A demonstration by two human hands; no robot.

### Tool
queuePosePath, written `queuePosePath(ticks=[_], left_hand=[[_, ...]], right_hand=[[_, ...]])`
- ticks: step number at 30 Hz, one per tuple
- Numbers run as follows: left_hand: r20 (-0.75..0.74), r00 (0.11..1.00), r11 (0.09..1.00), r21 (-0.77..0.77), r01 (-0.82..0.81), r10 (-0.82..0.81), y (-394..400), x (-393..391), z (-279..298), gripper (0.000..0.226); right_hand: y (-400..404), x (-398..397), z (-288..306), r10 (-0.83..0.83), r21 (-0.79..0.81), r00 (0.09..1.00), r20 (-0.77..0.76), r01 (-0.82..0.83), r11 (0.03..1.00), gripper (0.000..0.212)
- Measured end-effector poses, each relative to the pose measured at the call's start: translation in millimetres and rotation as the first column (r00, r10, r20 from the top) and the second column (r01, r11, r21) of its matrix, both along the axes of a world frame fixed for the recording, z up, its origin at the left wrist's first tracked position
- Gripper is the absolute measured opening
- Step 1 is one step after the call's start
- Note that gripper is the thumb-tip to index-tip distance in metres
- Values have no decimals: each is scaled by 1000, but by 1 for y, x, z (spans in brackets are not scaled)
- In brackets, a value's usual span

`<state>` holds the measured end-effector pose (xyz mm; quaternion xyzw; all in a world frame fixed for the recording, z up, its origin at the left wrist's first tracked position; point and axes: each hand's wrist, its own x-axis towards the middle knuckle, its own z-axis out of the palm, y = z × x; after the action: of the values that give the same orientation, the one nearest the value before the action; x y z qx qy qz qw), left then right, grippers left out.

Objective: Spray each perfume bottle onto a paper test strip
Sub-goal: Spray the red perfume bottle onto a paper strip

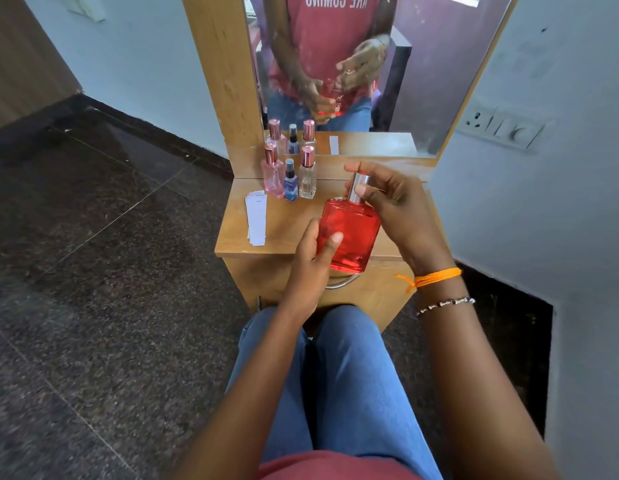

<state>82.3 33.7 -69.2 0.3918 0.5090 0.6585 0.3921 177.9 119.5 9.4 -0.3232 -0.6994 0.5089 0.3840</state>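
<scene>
Centrally, a red perfume bottle (349, 235) is held up over the near edge of a small wooden dressing table (287, 226), tilted slightly with its top leaning to the right and away. Left hand (313, 258) wraps the bottle's lower left side; thumb lies across the front glass, fingers curled behind, a firm grip. Right hand (391, 206) sits at the top of the bottle, thumb and fingers closed around the silver cap (358, 188). Cannot tell whether the cap is seated on the bottle or loose.

Right wrist carries an orange thread band (436, 277) and, nearer the body, a thin beaded bracelet (446, 303).

Far left of the tabletop, three bottles stand upright in a close row against the mirror's base: a pink bottle (273, 176) with rose-gold cap on the left, a small blue spray bottle (290, 185) with dark cap in the middle, a clear bottle (307, 178) with rose-gold cap on the right. Just near of them, at the table's left edge, lies a stack of white paper test strips (257, 218), long side running near to far, overhanging the edge a little.

Mirror (422, 81) behind the table reflects the bottles, both hands, and one strip-shaped white patch. Person seated, blue jeans (349, 375) in the near foreground. Dark speckled floor (93, 271) on the left; wall switch plate (502, 128) on the right.
</scene>
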Motion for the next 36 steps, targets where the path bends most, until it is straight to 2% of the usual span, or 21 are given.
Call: queuePosePath(ticks=[2,4,6,7,9,11,13,14,17,20,23,25,27,29,31,34,36], left_hand=[[-59,998,999,-11,-31,30,1,1,2,18],[-133,989,998,-13,-64,62,3,0,2,18],[-165,984,998,-23,-66,61,3,-1,1,19],[-159,986,998,-35,-52,46,3,-3,0,21],[-113,993,998,-62,8,-15,1,-10,-2,24],[-17,992,988,-92,121,-123,0,-21,1,27],[151,957,960,-92,264,-249,-2,-30,3,28],[219,929,943,-86,321,-297,-3,-32,4,30],[212,928,938,-100,333,-307,-3,-28,1,28],[59,982,972,-142,187,-180,-3,-23,-2,30],[-8,991,979,-155,129,-132,-3,-21,-2,33],[-15,988,976,-158,147,-151,-3,-22,0,28],[14,980,966,-165,198,-199,-4,-23,4,26],[48,973,960,-164,229,-224,-3,-24,5,29],[57,971,957,-165,240,-234,-3,-26,6,29],[23,966,950,-173,259,-259,-4,-24,8,28],[-25,975,960,-179,213,-221,-2,-19,9,29]], right_hand=[[-4,-7,-4,-156,66,986,54,152,986,30],[-11,-13,-10,-360,239,922,144,321,916,28],[-19,-19,-14,-478,355,851,219,386,851,26],[-20,-20,-14,-478,372,846,236,376,849,26],[-14,-11,-12,-352,321,913,207,277,906,29],[-2,4,-5,-70,129,988,140,52,990,36],[4,16,-3,198,-55,980,-14,-199,978,39],[6,20,-5,246,-99,965,-94,-255,962,40],[7,19,-17,170,-179,954,-247,-218,960,39],[2,15,-25,33,-182,972,-234,-77,980,38],[-5,13,-28,-85,-186,970,-229,42,982,39],[-7,15,-25,-83,-176,971,-226,43,983,38],[-8,21,-22,-3,-177,976,-217,-36,983,40],[-10,28,-21,104,-209,983,-149,-134,969,46],[-14,33,-22,161,-225,986,-32,-164,960,48],[-19,33,-22,123,-199,991,49,-111,974,33],[-17,32,-24,43,-145,995,91,-30,989,25]])
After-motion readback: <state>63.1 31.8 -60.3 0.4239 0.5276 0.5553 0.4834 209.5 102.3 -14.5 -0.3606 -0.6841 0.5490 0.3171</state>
